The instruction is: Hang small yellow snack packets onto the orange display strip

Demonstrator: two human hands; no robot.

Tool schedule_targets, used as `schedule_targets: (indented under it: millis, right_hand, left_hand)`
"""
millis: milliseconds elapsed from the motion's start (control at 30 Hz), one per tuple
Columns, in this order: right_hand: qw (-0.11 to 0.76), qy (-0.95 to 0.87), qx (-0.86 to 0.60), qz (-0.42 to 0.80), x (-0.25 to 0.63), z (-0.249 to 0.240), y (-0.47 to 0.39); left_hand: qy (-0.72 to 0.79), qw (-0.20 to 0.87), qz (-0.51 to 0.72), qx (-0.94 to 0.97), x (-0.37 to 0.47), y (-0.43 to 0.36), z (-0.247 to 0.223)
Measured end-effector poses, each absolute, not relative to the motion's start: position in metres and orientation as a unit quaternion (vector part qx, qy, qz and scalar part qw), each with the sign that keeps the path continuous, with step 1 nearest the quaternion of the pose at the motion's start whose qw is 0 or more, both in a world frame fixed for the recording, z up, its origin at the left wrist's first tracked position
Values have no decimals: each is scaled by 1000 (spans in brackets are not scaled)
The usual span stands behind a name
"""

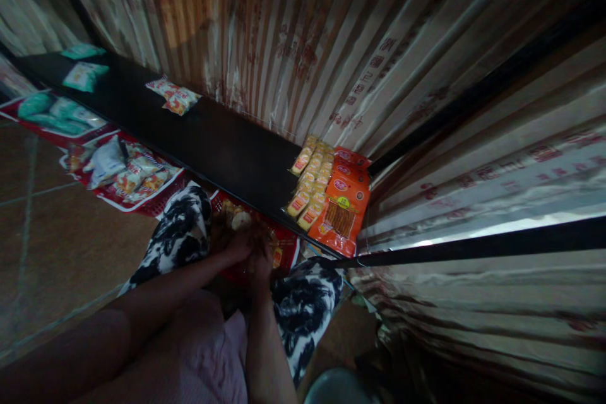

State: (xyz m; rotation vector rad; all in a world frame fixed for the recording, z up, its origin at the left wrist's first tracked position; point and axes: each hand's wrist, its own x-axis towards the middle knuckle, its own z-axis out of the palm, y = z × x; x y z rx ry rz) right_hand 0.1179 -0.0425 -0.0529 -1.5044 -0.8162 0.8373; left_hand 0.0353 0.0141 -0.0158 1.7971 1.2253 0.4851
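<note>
Between the knees, my left hand (240, 245) and my right hand (260, 259) are close together over a red basket (286, 246). Small yellowish packs (240, 219) lie in that basket just beyond them. The fingers are dark and blurred, so whether they hold anything is hidden. On the black shelf (227, 148) in front, rows of small yellow packs (312, 180) stand beside overlapping orange bags (344, 205) at the right end.
Orange-and-white packets (175, 96) and green packets (86, 76) lie farther left on the shelf. Below it are a red basket of mixed packets (137, 207) and another with green packets (57, 132). Stacked sheets line the back, with dark metal bars (473, 249) at right.
</note>
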Motion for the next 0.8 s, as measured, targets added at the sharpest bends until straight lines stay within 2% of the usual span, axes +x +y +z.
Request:
schedule_targets:
  millis: [333, 800]
  right_hand:
    - [605, -309, -596, 429, 116, -36, -54]
    - [607, -316, -632, 364, 123, -29, -57]
  left_hand:
    - [592, 438, 251, 628, 29, 5, 0]
    - [595, 463, 279, 595, 18, 1, -3]
